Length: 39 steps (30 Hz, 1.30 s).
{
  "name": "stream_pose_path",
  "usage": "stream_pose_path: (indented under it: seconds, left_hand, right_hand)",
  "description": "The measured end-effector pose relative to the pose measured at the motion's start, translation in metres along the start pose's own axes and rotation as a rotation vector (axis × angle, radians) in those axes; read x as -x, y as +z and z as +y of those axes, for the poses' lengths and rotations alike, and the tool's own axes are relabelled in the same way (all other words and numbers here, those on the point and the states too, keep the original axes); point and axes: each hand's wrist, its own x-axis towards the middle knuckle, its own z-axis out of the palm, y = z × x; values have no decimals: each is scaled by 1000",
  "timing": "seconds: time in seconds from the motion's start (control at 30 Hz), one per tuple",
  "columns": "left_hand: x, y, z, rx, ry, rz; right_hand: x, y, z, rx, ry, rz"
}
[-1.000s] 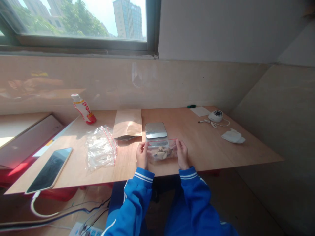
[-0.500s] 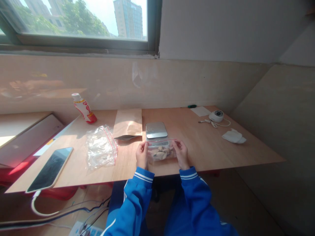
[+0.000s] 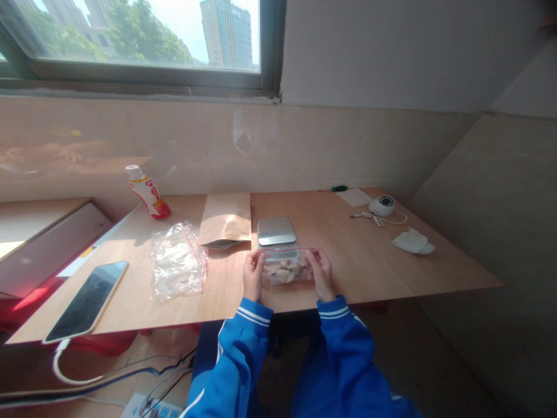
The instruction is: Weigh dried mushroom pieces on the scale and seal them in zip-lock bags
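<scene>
A small clear zip bag (image 3: 287,268) with a red seal strip and pale brown pieces inside stands on the wooden table (image 3: 369,261) near its front edge. My left hand (image 3: 253,276) pinches the bag's top left corner. My right hand (image 3: 322,273) pinches its top right corner. Both blue sleeves reach up from below. Just behind the bag lies a small silver scale (image 3: 275,230).
A brown paper pouch (image 3: 226,219) lies left of the scale, with a heap of empty clear zip bags (image 3: 177,261) beside it. A red-and-white bottle (image 3: 148,193) stands at the back left. A phone (image 3: 89,299) on a cable lies front left. A crumpled tissue (image 3: 412,241) and a white round device (image 3: 382,205) sit at the right.
My fingers have shifted slightly along the bag's top edge, the right hand drifting a little inward and back. The bag stays in the same spot.
</scene>
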Motion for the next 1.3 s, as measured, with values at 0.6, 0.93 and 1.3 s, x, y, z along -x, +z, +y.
stream_pose_path:
  seconds: [0.6, 0.93, 1.3]
  left_hand:
    - [1, -1, 4, -14, 4, -2]
    - [1, -2, -1, -61, -1, 7]
    - [2, 3, 3, 60, -68, -100]
  right_hand:
    - [2, 2, -2, 192, -46, -100]
    - [2, 1, 0, 254, -81, -76]
    - [4, 3, -7, 120, 31, -137]
